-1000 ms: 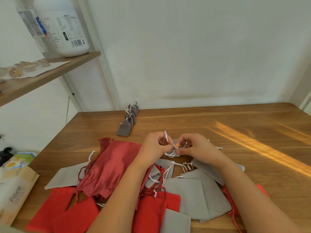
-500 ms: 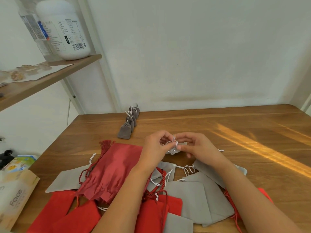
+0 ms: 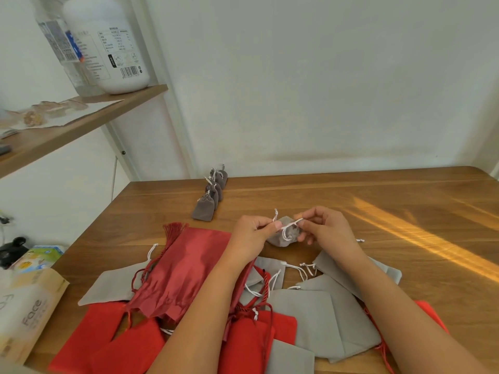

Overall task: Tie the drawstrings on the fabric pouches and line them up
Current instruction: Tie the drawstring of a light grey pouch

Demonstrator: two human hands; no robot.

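Note:
A small grey pouch [image 3: 284,233] hangs between my hands just above the wooden table [image 3: 351,190]. My left hand [image 3: 252,236] pinches one white drawstring [image 3: 289,228] end, and my right hand [image 3: 325,228] pinches the other, with the cord pulled taut across the pouch's mouth. A row of three tied grey pouches [image 3: 212,195] stands at the back of the table, near the wall. In front of me lies a pile of flat grey pouches [image 3: 321,314] and red pouches [image 3: 189,268] with loose cords.
A tissue pack [image 3: 27,314] and a small colourful box [image 3: 37,257] sit at the table's left edge. A wooden shelf [image 3: 81,125] on the left carries a white bottle [image 3: 113,44]. Sunlight stripes the table's right half.
My hands have drawn apart, pulling the white drawstring out sideways from the small grey pouch; earlier they were close together over its mouth.

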